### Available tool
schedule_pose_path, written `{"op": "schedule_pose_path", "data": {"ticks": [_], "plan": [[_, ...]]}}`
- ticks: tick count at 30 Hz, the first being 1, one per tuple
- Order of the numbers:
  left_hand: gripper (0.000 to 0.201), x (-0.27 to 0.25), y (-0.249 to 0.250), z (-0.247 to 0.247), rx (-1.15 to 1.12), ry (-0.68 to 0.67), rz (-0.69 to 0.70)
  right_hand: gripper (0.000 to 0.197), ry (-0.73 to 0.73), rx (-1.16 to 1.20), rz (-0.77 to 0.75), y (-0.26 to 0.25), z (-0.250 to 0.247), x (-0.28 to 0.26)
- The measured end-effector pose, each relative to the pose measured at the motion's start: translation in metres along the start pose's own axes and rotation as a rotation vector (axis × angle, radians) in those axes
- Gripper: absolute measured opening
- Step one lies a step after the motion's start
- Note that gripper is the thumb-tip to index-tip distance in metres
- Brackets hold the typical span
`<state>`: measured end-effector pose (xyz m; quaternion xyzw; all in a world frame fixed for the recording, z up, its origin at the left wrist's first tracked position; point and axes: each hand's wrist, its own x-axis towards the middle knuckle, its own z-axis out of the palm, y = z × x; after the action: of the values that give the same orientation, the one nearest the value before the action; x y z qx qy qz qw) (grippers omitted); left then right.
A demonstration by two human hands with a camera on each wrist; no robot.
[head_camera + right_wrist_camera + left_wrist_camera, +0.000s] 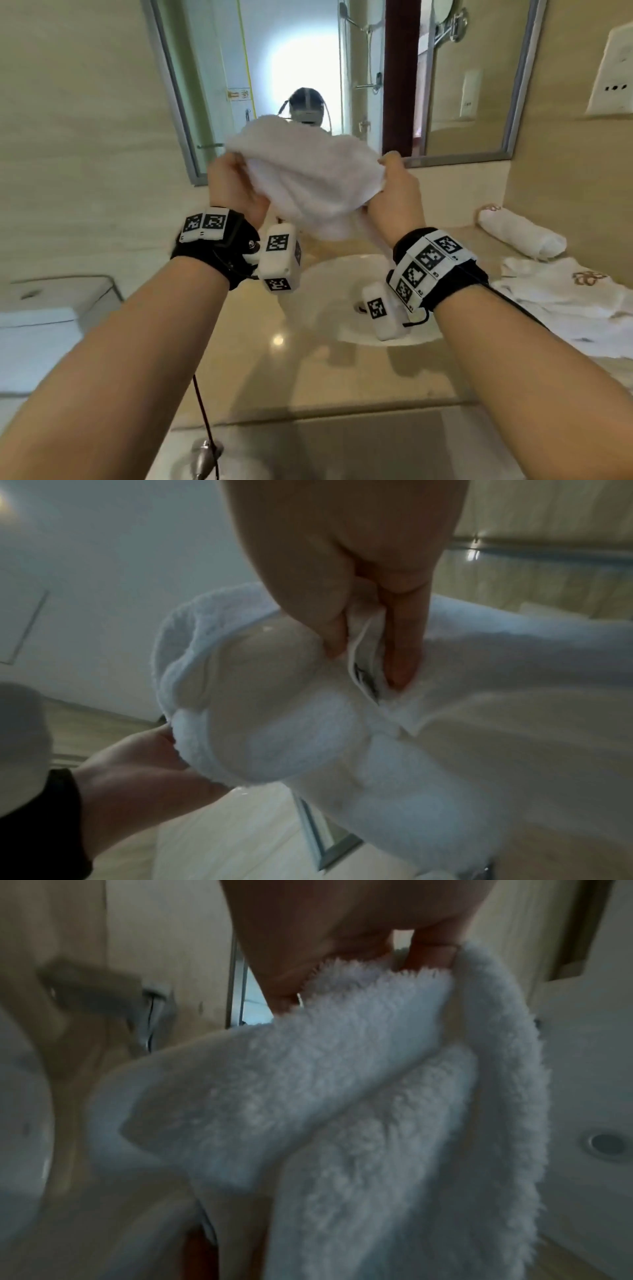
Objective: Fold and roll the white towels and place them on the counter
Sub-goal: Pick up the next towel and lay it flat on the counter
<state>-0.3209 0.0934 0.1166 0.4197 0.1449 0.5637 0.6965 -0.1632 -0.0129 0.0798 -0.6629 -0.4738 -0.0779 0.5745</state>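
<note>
towel [308, 185] held up in the air between both hands, above the sink [329, 274] and in front of the mirror [191, 113], bunched rather than spread. left hand [233, 188] curled round one end, thumb and fingers pinching a fluffy edge; right hand [394, 195] pinching the opposite end, with fingers [400, 647] pressed into a fold beside what looks like a hem and a small label, though blurred in the right wrist view. between the two grips, loose slack sagging in soft folds; below the right grip, a tail hanging down toward the basin. likely light, limp and thick-piled: no stiffness to hold a shape, easy to grip, prone to slumping and twisting wherever unsupported. best taken at the corners or along the hemmed edge, pulled taut between the grips so the cloth hangs flat before folding. white all over, deep fuzzy terry, clean, creased in the middle. well off to the right of the right grip, on the counter [239, 377], a rolled towel [520, 236] lying finished, and nearer, a flat towel [565, 301] with a brownish embroidered mark, not yet rolled.
</note>
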Motion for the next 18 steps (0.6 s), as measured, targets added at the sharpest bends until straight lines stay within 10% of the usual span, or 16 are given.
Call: {"op": "schedule_pose_path", "data": {"ticks": [12,18], "plan": [[0.017,-0.065,0.098,-0.170,0.539,0.365,-0.016,0.023,-0.326,0.134,-0.230,-0.077,0.132,-0.059],[0.037,-0.101,0.064,-0.223,1.399,0.023,-0.343,0.025,-0.758,-0.191,-0.162,-0.038,0.175,-0.095]]}}
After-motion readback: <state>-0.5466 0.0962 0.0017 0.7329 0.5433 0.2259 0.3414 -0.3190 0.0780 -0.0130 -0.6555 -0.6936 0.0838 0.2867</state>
